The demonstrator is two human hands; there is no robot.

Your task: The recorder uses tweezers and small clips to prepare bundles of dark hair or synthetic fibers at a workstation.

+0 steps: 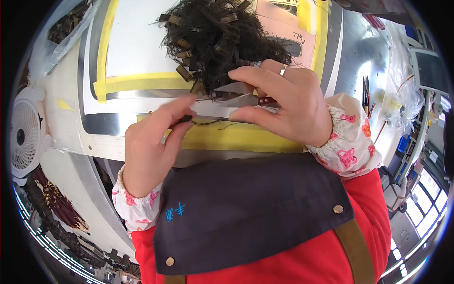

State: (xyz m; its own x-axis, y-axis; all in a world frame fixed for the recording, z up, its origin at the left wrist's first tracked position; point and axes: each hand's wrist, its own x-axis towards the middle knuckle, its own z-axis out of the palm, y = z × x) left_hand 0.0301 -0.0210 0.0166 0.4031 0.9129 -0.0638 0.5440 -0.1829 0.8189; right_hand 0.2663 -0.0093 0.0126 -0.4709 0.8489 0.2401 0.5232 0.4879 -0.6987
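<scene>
Beside the hair bundle (213,45), steer scissors (243,101), clamped in right hand (295,102), clear of left hand (153,142) pinching small black piece (187,118).

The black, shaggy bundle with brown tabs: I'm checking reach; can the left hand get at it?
Probably yes: the left hand is close to the near edge of the bundle, with that side looking free, though the right hand's silver-bladed snips point in close by.

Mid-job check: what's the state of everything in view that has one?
Left hand: closed, pinching dark piece
Right hand: closed around snips
Snips: open, blades apart
Bundle: tangled, ends splayed
Tape: stuck down
Fan: running or stopped, can't tell
</scene>
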